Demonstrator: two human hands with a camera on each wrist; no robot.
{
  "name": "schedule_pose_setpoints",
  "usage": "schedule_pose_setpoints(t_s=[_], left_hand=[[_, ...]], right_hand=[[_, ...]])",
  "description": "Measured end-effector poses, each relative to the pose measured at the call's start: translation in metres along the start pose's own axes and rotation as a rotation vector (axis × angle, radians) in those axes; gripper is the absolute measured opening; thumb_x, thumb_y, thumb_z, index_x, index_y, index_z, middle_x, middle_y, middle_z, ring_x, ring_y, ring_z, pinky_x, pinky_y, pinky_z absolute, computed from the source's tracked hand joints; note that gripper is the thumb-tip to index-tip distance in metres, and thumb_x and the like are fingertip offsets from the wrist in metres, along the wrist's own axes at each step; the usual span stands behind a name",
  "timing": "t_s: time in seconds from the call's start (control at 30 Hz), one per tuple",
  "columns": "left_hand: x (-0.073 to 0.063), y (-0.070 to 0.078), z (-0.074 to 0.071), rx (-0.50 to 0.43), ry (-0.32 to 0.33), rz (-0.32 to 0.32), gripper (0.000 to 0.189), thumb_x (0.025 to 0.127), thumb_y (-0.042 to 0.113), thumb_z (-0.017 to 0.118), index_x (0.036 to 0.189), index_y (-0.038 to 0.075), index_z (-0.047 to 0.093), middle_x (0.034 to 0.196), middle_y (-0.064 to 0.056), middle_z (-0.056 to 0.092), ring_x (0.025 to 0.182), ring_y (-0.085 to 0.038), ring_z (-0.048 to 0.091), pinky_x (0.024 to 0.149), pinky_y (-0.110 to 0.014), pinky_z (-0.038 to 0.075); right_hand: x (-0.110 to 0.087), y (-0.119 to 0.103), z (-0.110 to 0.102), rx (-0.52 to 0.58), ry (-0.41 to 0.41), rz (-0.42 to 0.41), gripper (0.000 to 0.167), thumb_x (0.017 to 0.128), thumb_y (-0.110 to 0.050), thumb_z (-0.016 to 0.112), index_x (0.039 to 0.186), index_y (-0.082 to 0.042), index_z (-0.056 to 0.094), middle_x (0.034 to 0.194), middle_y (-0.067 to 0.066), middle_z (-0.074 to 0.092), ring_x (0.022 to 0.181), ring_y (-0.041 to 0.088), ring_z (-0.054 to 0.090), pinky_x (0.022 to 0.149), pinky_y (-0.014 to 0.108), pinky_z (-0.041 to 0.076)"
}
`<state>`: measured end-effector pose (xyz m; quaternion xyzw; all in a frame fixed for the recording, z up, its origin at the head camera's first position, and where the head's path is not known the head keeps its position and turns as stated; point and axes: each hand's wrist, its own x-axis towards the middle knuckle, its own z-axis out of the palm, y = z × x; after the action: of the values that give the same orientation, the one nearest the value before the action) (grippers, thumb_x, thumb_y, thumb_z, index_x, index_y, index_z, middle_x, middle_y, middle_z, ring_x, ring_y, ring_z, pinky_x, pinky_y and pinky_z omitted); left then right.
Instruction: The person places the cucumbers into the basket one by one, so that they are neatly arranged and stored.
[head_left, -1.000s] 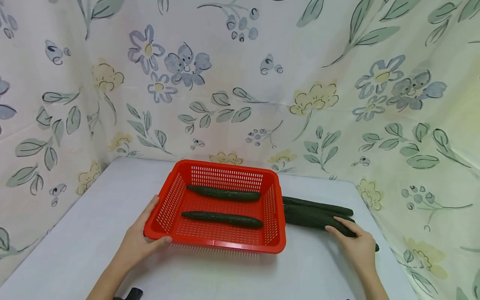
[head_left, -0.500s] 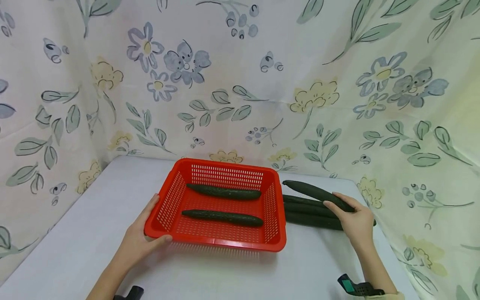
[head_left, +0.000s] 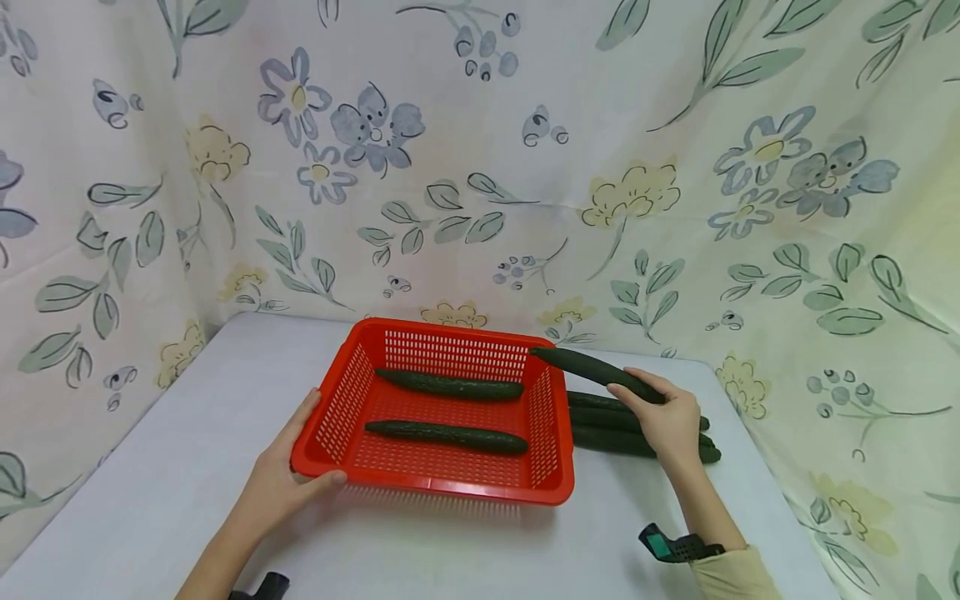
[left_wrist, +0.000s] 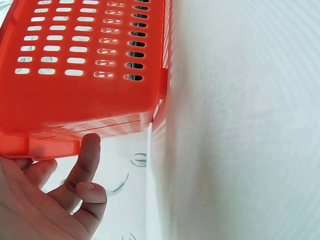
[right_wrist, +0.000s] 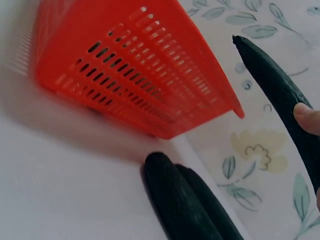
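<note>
Now right hand (head_left: 667,421) is carrying a cucumber (head_left: 588,367) leftward off the bench (head_left: 600,533) pile (head_left: 611,440) | tip now overlapping red basket's (head_left: 465,490) far right corner in head view | right fingers pinching it; left hand (head_left: 279,479) gripping basket corner | two cucumbers (head_left: 446,435) lying inside, third apparently nearing, not in yet

Behind the right hand (head_left: 663,418), between four and five o'clock, I can see a beige sleeve (head_left: 733,575) ending on the forearm (head_left: 701,500). Against its edge sits a black strap (head_left: 693,549), carrying a dark blocky piece (head_left: 651,535) with a teal-green face (head_left: 658,546), pointing towards ten. At seven, beside the left arm (head_left: 225,542), a rounded black piece (head_left: 272,586) shows, mostly cut off.
</note>
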<state>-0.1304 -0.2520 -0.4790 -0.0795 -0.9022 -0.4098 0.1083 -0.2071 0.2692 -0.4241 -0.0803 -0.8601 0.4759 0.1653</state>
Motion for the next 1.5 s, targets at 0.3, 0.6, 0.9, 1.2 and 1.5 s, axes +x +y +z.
schedule_pose_setpoints(t_s=[0.3,0.6,0.9,1.2,1.5], left_hand=[[0.0,-0.001,0.001,0.0,0.01,0.013,0.122,0.079,0.031,0.094,0.172,0.031,0.016,0.175,-0.009,0.027,0.146,-0.043,0.048,0.101,-0.032,0.05],[0.0,-0.002,0.001,-0.002,0.01,0.017,0.122,0.079,0.032,0.094,0.172,0.032,0.015,0.175,-0.01,0.027,0.146,-0.044,0.047,0.101,-0.034,0.05],[0.0,-0.002,0.002,-0.008,0.015,0.026,0.122,0.079,0.029,0.094,0.172,0.032,0.016,0.176,-0.008,0.026,0.145,-0.043,0.048,0.101,-0.022,0.046],[-0.001,-0.001,0.001,-0.005,0.014,0.013,0.122,0.079,0.03,0.094,0.172,0.032,0.016,0.176,-0.006,0.026,0.146,-0.042,0.047,0.103,-0.028,0.047],[-0.001,-0.001,0.001,-0.005,0.009,0.016,0.121,0.079,0.032,0.094,0.172,0.032,0.016,0.176,-0.006,0.026,0.146,-0.042,0.047,0.101,-0.03,0.049]], right_hand=[[0.011,-0.021,0.032,0.06,-0.057,-0.038,0.058,0.086,-0.049,0.088,0.133,-0.017,0.077,0.135,0.009,0.073,0.12,0.025,0.065,0.083,0.02,0.052],[0.028,-0.05,0.053,0.123,-0.136,-0.077,0.058,0.086,-0.048,0.088,0.133,-0.016,0.077,0.141,0.009,0.07,0.129,0.027,0.064,0.101,0.043,0.057],[0.041,-0.082,0.071,0.16,-0.177,-0.12,0.055,0.088,-0.044,0.088,0.132,-0.015,0.077,0.135,0.009,0.073,0.125,0.027,0.065,0.103,0.051,0.056],[0.04,-0.113,0.099,0.202,-0.207,-0.145,0.05,0.085,-0.04,0.09,0.127,-0.017,0.08,0.131,0.006,0.072,0.108,0.024,0.07,0.084,0.03,0.059],[0.032,-0.131,0.131,0.242,-0.215,-0.185,0.046,0.085,-0.036,0.091,0.125,-0.017,0.081,0.123,0.009,0.075,0.079,0.02,0.062,0.065,0.025,0.049]])
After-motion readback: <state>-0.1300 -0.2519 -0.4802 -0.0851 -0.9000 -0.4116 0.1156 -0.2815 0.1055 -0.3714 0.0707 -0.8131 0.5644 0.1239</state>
